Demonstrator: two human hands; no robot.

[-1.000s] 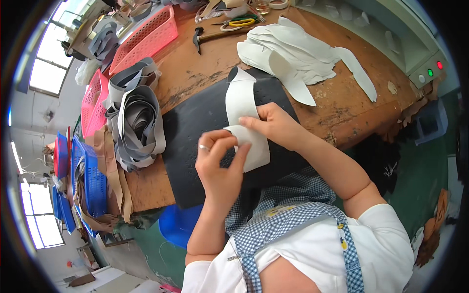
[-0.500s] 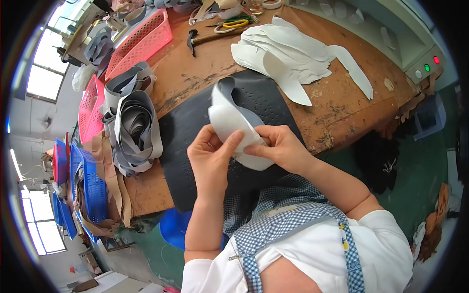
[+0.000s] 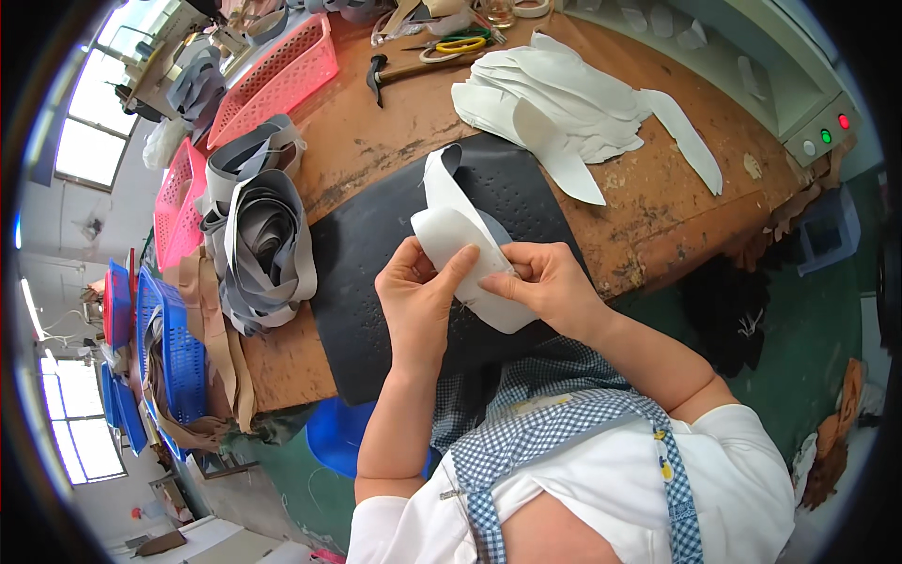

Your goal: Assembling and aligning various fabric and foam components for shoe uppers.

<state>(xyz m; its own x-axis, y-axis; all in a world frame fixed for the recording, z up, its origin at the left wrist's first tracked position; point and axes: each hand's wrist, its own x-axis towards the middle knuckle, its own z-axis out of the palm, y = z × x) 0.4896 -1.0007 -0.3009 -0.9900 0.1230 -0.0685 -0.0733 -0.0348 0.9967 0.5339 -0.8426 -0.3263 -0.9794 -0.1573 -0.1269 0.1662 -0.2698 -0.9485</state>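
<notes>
Both hands hold a curved white-and-grey strip (image 3: 460,230) above a black perforated mat (image 3: 362,254). My left hand (image 3: 425,287) pinches its left edge, thumb on the white face and fingers behind it. On the other edge my right hand (image 3: 547,285) closes with thumb and fingertips. The strip bends into a loop at its far end, and a grey side shows at its right. Beyond the mat lies a pile of white cut pieces (image 3: 554,99), one of them set apart at the right.
Rolled grey and white strips (image 3: 268,244) stand left of the mat, beside pink baskets (image 3: 282,75). A hammer (image 3: 378,80) and yellow-handled scissors (image 3: 460,44) lie farther back. Blue baskets (image 3: 178,348) stand at the left; a grey machine with lit buttons (image 3: 817,132) is at the right.
The strip has turned in my fingers, so its white face shows more and the loop is narrower. My left hand has shifted slightly right; both hands keep their pinch.
</notes>
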